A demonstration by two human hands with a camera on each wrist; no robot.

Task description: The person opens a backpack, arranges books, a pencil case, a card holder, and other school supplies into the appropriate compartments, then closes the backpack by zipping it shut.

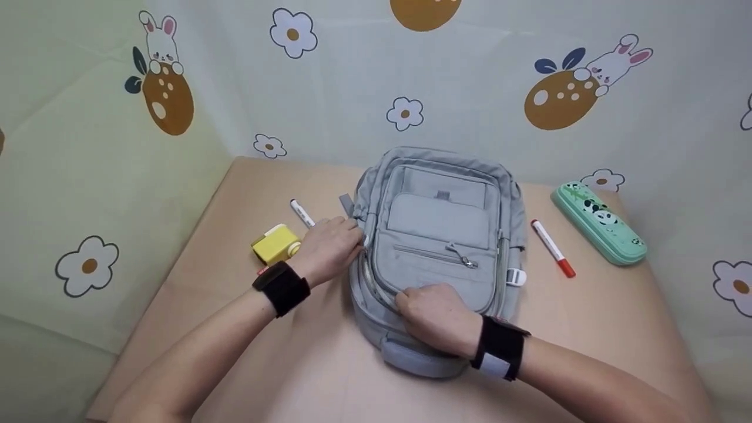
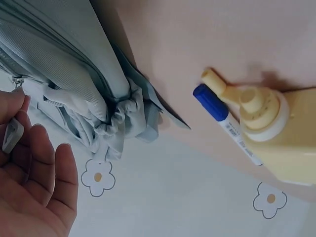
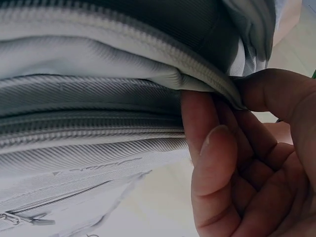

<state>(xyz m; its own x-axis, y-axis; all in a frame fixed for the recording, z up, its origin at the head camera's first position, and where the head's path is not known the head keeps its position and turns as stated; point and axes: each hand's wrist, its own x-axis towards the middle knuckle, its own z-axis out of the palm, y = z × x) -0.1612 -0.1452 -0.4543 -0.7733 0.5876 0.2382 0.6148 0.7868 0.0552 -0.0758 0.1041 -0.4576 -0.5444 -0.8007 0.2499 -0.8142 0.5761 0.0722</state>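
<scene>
A grey backpack (image 1: 437,235) lies flat on the tan table (image 1: 587,311), its front pockets facing up. My left hand (image 1: 343,238) is at the bag's left side and pinches a pale zipper pull (image 2: 12,134) between thumb and finger; the other fingers (image 2: 64,173) hang loose. At the bag's near end my right hand (image 1: 426,308) grips the edge of the front panel. In the right wrist view its fingers (image 3: 207,148) curl under the zipper tape (image 3: 123,42) of the backpack (image 3: 89,148), with the thumb pressing from the outside.
A yellow toy camera (image 1: 276,244) and a blue-capped white marker (image 1: 302,212) lie left of the bag, close to my left hand. A red-capped marker (image 1: 552,247) and a green panda pencil case (image 1: 599,222) lie to the right. Flower-printed cloth walls surround the table.
</scene>
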